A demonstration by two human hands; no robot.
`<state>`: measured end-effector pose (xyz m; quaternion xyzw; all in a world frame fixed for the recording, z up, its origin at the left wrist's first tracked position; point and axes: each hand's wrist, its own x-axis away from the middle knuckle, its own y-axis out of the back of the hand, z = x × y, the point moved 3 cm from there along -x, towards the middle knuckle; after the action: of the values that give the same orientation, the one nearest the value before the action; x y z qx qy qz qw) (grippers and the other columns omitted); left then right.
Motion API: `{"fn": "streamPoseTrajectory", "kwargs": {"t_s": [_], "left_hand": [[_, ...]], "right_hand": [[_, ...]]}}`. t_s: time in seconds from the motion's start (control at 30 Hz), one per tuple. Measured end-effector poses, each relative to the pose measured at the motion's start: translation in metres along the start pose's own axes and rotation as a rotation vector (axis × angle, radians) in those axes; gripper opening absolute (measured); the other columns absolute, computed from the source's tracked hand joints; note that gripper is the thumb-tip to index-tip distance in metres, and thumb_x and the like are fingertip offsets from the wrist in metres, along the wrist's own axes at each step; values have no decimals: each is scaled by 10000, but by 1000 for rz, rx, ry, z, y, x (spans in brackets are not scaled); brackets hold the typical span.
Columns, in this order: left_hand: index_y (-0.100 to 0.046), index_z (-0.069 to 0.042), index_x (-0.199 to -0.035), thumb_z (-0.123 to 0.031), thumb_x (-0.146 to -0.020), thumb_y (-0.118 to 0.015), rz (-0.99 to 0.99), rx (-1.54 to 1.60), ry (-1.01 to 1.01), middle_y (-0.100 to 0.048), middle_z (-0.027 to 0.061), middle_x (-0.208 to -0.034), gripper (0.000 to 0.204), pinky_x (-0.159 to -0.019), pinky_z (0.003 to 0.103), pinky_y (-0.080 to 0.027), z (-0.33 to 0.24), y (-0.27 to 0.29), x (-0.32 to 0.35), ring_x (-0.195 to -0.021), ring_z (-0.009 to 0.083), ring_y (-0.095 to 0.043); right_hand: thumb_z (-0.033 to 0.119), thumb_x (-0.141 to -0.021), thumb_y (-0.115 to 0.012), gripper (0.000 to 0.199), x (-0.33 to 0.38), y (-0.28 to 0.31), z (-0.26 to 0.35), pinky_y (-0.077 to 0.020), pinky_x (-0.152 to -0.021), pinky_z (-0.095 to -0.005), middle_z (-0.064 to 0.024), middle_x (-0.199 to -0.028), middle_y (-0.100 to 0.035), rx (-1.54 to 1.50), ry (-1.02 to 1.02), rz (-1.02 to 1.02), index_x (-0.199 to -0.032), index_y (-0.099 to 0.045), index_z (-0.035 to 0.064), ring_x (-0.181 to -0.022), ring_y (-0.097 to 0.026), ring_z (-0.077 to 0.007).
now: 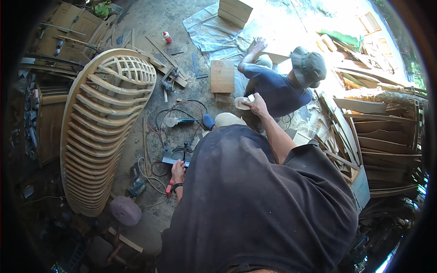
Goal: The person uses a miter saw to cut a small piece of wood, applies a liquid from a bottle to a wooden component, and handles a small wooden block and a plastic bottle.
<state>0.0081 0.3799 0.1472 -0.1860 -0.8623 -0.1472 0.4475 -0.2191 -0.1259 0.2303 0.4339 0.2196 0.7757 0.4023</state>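
My right hand (258, 105) is raised at the end of a bent arm, its fingers closed around a small whitish container (242, 103); what is inside does not show clearly. Lower and to the left, my left hand (178, 170), with a dark watch at the wrist, is down near the floor with its fingers curled. Just beyond its fingertips are a slim black tool (185, 149) and a flat metal piece (175, 161). Whether the fingers grip the black tool is too small to tell. A red object (170, 187) lies beside that wrist.
A co-worker in a hat (307, 66) crouches ahead, one hand on a pale sheet (202, 27). A ribbed wooden frame (98, 123) fills the left. Power tools (136, 184), cables, a square (196, 66), a wooden board (222, 76) and a round stool (126, 210) stand around; timber (387, 136) is piled right.
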Motion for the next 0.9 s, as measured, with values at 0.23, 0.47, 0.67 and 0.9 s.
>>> {"fn": "streamPoseTrajectory", "kwargs": {"t_s": [0.23, 0.47, 0.67, 0.9], "left_hand": [[-598, -78, -1162, -324, -935, -586, -123, 207, 117, -642, 43, -1037, 335, -744, 339, -498, 97, 114, -41, -905, 186, -629], [-537, -109, -1238, -375, -912, -595, -253, 161, 176, -619, 14, -1092, 425, -870, 328, -414, -42, 74, -26, -961, 157, -576], [-539, -59, -1278, -313, -971, -539, -168, 133, 78, -621, 36, -1098, 399, -833, 299, -449, -131, 24, -59, -958, 150, -583], [-530, 38, -1260, -274, -976, -556, 4, -468, 65, -641, 95, -1070, 423, -814, 295, -493, -205, -12, -68, -926, 165, -615]], "right_hand": [[401, -740, -803, 554, -2, 4, 35, -487, -768, -430, -219, -901, -649, -26, 29, -76, -986, -543, -22, -866, -642, -351], [395, -739, -803, 563, -43, -10, 52, -484, -792, -432, -228, -929, -651, -35, -31, -58, -1015, -549, -25, -896, -643, -358], [391, -734, -799, 639, -116, -31, 101, -486, -860, -458, -280, -1041, -649, -37, -56, 53, -1097, -519, -55, -1002, -639, -400], [341, -724, -801, 615, -206, -42, 171, -488, -863, -461, -294, -1024, -644, -115, -69, 110, -1083, -507, -62, -1009, -635, -409]]}}
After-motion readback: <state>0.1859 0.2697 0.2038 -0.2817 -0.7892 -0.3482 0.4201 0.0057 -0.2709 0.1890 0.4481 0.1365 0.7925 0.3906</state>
